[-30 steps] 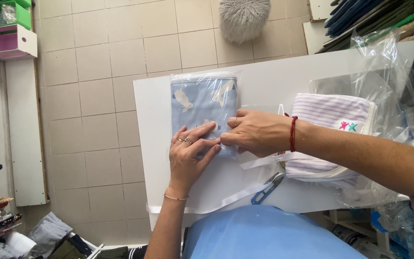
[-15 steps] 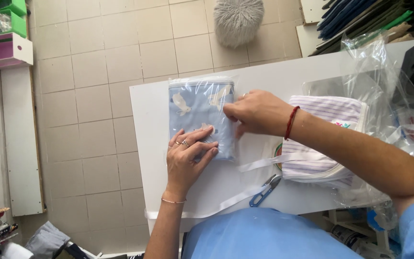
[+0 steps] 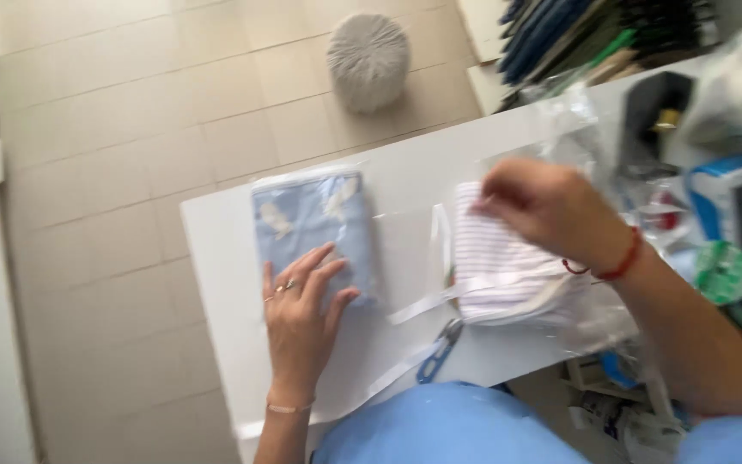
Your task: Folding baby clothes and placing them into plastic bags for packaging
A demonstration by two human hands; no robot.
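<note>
A folded light-blue cloth in a clear plastic bag (image 3: 311, 219) lies on the white table (image 3: 216, 283). My left hand (image 3: 301, 322) rests flat on its near end, fingers spread, a ring on one finger. My right hand (image 3: 547, 206) hovers over a folded white cloth with thin stripes (image 3: 495, 258) in clear plastic at the right, fingers curled at its far edge; whether it grips the cloth is unclear from the blur.
Blue-handled scissors (image 3: 440, 348) lie at the table's near edge beside loose plastic strips. Clear bags, a black object (image 3: 654, 116) and a blue-and-white item crowd the right end. A grey round pouf (image 3: 369, 60) stands on the tiled floor beyond the table.
My right hand has left the blue cloth and moved right over the striped cloth. My left hand stays on the blue cloth. The camera has moved closer.
</note>
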